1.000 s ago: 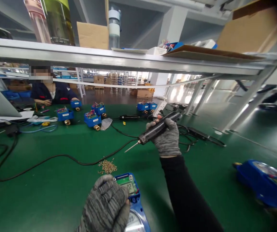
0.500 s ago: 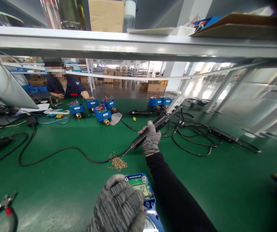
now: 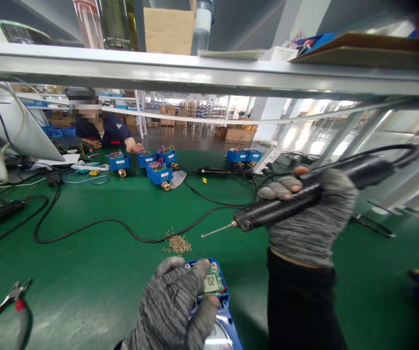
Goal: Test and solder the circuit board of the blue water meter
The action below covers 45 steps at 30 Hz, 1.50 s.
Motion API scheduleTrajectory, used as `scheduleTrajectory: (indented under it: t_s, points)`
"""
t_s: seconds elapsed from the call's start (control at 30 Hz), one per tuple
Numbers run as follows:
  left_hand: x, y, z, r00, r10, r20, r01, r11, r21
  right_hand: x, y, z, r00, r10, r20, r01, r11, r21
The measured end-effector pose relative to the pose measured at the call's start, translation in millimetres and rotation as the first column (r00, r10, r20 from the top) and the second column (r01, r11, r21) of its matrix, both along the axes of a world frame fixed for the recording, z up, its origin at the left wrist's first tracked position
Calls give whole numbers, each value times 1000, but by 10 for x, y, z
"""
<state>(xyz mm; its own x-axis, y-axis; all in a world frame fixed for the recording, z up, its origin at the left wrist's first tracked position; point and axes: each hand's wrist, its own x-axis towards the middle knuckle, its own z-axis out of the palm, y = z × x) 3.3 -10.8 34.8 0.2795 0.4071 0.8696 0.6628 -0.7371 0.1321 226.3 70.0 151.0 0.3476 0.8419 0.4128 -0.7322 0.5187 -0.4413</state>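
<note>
My right hand (image 3: 311, 214), in a grey glove with bare fingertips, is wrapped round a black electric screwdriver (image 3: 278, 209). Its thin bit points left, raised above the green table. Left of the bit tip and lower lies a small heap of brass-coloured screws (image 3: 179, 244). My gloved left hand (image 3: 176, 301) grips a blue meter (image 3: 227, 318) at the near edge, fingers over its upper end and thumb bent toward the display. A green circuit board and a small LCD (image 3: 211, 282) show in the open housing; the palm hides the meter's left side.
Several blue meter housings with wires (image 3: 159, 172) stand at the back, near a co-worker's hand (image 3: 133, 146). Red-handled cutters (image 3: 15, 294) lie at left. A black cable (image 3: 103, 221) crosses the table. A metal shelf (image 3: 194, 70) spans overhead.
My right hand has swung the screwdriver right and nearer, away from the screw heap. The fingers of my left hand have spread a little over the circuit board. The co-worker's hand has shifted slightly.
</note>
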Motion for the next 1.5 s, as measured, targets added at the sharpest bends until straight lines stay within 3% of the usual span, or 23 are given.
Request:
scheduleTrajectory:
  t_s: [0.1,0.27,0.37,0.5,0.83,1.07,1.37,1.5]
  points:
    - [54,-24,90,996,66,57,-67,998,14,90,-303,110,992,-2,127,-8,997,78]
    - [83,-49,107,995,77,61,-75,996,-39,59,-521,165,978,5,209,-17,998,59]
    - [83,-47,70,995,53,88,-47,996,-74,-45,-551,176,978,30,208,-36,999,30]
    - [70,-33,67,997,14,73,-13,1000,-14,-147,-558,186,975,46,217,-49,999,7]
    - [40,-32,32,1000,-19,24,19,1000,-1,-162,-573,214,967,51,250,-46,999,-26]
    - [45,-39,137,999,-33,-21,34,999,8,-119,-566,182,955,73,288,-84,996,28]
    - [44,-69,163,999,-30,-37,28,999,-35,-138,-634,203,946,33,323,-38,999,11]
    - [3,-80,104,996,-84,-24,82,995,-64,-230,-689,291,902,-49,430,75,996,-44]
